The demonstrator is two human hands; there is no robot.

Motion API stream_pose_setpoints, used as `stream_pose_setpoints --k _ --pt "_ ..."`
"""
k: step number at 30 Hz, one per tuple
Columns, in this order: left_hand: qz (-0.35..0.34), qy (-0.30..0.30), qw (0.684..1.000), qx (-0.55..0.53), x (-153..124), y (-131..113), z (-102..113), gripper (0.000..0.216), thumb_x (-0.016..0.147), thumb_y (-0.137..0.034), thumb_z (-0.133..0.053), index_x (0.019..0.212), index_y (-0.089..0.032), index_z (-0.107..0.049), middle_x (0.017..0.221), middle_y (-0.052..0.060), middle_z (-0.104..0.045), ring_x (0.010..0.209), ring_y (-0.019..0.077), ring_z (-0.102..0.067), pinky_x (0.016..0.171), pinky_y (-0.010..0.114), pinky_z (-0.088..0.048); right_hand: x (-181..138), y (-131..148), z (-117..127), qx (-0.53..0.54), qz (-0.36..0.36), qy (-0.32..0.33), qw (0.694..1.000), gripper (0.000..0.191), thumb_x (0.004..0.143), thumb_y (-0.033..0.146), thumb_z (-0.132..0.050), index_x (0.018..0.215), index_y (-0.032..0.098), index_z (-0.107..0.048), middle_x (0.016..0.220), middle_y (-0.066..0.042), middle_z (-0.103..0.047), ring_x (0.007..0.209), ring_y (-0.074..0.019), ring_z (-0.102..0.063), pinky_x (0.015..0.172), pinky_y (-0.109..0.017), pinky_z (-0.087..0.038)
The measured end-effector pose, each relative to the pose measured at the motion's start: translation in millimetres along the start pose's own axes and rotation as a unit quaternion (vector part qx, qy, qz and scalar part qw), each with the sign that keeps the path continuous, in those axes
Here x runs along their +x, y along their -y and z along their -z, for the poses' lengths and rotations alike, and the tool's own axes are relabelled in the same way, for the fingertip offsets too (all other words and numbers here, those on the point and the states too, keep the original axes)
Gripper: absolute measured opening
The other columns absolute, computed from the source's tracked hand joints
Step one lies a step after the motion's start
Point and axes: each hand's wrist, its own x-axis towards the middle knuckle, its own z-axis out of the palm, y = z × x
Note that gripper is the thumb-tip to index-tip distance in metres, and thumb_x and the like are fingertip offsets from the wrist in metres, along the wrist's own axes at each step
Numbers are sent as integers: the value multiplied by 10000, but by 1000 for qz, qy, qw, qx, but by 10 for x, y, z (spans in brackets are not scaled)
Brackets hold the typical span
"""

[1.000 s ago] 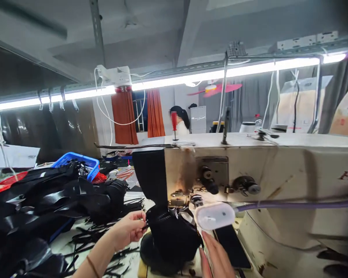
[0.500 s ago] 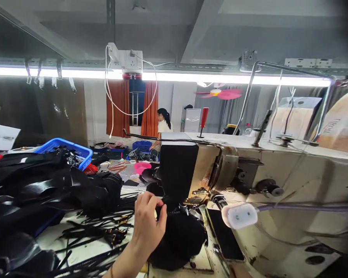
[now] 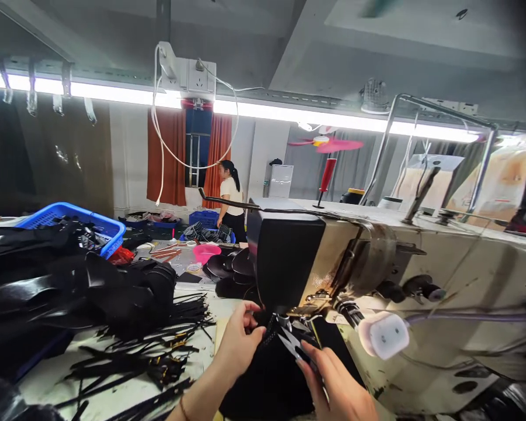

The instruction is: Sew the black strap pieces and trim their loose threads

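1. A piece of black fabric (image 3: pixel 269 374) is seen lying on the bed of an industrial sewing machine (image 3: pixel 421 292), directly below the machine's head and needle area.
2. The upper edge of the black fabric is pinched by the left hand (image 3: pixel 241 342); its fingers are curled closed on the cloth, thumb against fingertips, just left of the needle area.
3. A pair of thread snips (image 3: pixel 296 344) is held in the right hand (image 3: pixel 337 386); the fingers are wrapped around the handle end, and the two pale blades are seen slightly parted, pointing up and to the left toward the needle area.
4. The tips of the snips are placed just above the fabric, close to the left hand's fingertips; whether they touch the cloth cannot be told.
5. A small white lamp head (image 3: pixel 383 334) on a flexible neck is mounted just right of the needle area.
6. A heap of black leather pieces (image 3: pixel 70 292) is piled on the table to the left, with loose black strips (image 3: pixel 144 362) scattered in front of it.
7. A blue plastic basket (image 3: pixel 76 217) is set behind the heap.
8. A red-handled screwdriver (image 3: pixel 325 178) is stood upright on top of the machine.
9. Another person (image 3: pixel 228 196) is seen standing far back near orange curtains (image 3: pixel 164 155).
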Motion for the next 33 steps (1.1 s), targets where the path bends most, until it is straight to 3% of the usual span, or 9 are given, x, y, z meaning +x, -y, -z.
stream_pose_setpoints --k 4,10,16,20,26,33 --pt "-16 -8 1000 -5 -38 14 -47 121 759 -155 -515 862 -180 -573 663 -46 -471 666 135 -457 659 257 -368 83 62 -76 -185 53 3 981 400 1044 358 -316 1053 134 -648 707 5 -601 409 -106 -586 338 -247 -377" --pt "-13 -17 1000 -4 -68 99 -48 152 757 -194 -530 813 -173 -669 770 31 -643 761 193 -571 742 314 -434 128 213 -145 -245 53 -3 968 400 1044 334 -311 1001 120 -646 669 12 -570 359 -100 -554 322 -229 -377" --pt "-6 -19 1000 6 -67 162 -35 201 728 -184 -562 795 -203 -750 826 51 -720 828 232 -625 794 349 -445 287 382 -134 -230 33 -7 973 459 1056 304 -238 853 142 -617 633 -11 -576 388 -119 -604 304 -230 -364" --pt "6 -16 1000 2 -80 157 -27 198 733 -190 -559 744 -214 -755 827 51 -744 845 246 -635 789 355 -437 352 422 -101 -184 21 3 983 453 1061 312 -230 864 144 -602 630 -23 -597 454 -129 -651 347 -211 -409" --pt "7 -20 1000 -1 -91 119 -44 243 761 -418 -648 692 -198 -725 789 73 -717 836 268 -623 798 372 -420 358 414 -78 -173 8 19 985 426 1059 330 -226 856 187 -572 624 -11 -600 484 -153 -670 337 -238 -393" --pt "2 -18 1000 2 -72 131 -69 192 763 -359 -627 678 -199 -693 769 67 -701 811 264 -617 780 370 -422 236 351 -163 -176 -13 50 983 315 1046 312 -305 915 191 -564 694 -6 -597 507 -146 -669 358 -237 -392"
